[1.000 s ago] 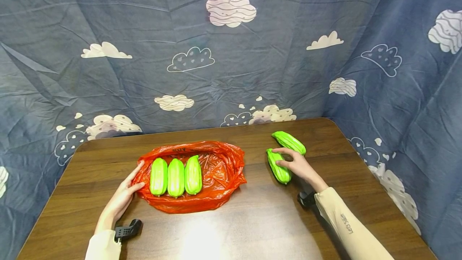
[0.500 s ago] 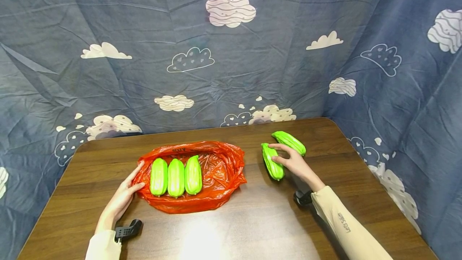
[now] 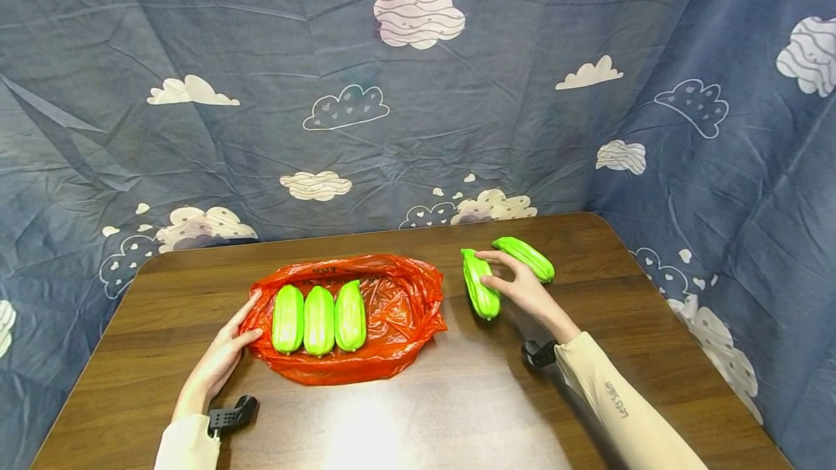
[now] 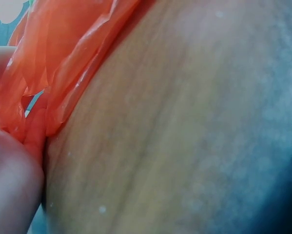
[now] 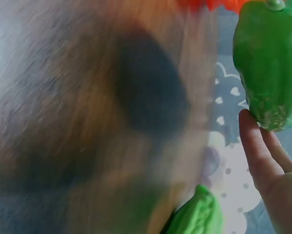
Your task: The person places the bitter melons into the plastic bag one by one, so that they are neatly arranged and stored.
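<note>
Cream cloth shows nearest: a left sleeve (image 3: 187, 444) comes in at eight o'clock from the red plastic bag (image 3: 392, 310), a right sleeve (image 3: 623, 401) between three and four. Each wrist bears a black device (image 3: 225, 419). Farther in on the brown table (image 3: 457, 397), the left hand (image 3: 223, 354) holds the bag's rim between eight and nine o'clock, thumb apart from the fingers. The bag lies spread open, with three green vegetables (image 3: 319, 321) side by side in its nine o'clock half. Off between two and three o'clock, the right hand (image 3: 527, 292) grips another green vegetable (image 3: 482, 289) between thumb and fingers, near the bag but apart from it. Just beyond that hand, at its twelve, lies one last green vegetable (image 3: 525, 257). Farthest, at twelve, hangs a blue backdrop (image 3: 405, 154) printed with pale clouds.
</note>
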`<state>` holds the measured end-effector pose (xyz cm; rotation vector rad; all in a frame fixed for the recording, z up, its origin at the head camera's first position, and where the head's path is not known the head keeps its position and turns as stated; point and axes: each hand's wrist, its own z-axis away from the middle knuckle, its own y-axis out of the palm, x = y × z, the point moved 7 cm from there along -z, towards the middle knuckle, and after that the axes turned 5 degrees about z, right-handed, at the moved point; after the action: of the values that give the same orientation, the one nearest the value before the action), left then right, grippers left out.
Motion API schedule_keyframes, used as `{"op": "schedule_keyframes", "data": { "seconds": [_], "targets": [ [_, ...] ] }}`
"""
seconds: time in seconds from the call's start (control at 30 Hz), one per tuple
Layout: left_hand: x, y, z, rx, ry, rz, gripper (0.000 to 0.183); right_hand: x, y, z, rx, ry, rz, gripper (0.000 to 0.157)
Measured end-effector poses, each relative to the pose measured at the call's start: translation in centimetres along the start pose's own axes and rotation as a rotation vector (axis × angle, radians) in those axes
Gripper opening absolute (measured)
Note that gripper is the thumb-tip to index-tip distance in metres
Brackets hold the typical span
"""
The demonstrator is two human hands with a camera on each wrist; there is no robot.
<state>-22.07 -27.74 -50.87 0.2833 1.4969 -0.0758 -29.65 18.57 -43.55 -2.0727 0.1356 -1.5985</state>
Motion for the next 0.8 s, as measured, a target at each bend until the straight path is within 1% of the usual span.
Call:
{"op": "schedule_keyframes", "data": {
  "seconds": [0.27, 0.53, 0.8],
  "targets": [
    [0.1, 0.0, 0.0, 0.000, -0.003, -0.011, 0.068, 1.5, 1.2, -0.6, 0.030, -0.038, -0.021, 0.046],
    [0.0, 0.0, 0.0, 0.003, 0.014, -0.012, 0.067, 3.1, 2.9, -1.0, 0.048, -0.080, -0.076, 0.045],
    [0.0, 0.1, 0.1, 0.008, 0.025, -0.012, 0.066, 4.3, 4.1, -1.5, 0.064, -0.079, -0.088, 0.045]
  ]
}}
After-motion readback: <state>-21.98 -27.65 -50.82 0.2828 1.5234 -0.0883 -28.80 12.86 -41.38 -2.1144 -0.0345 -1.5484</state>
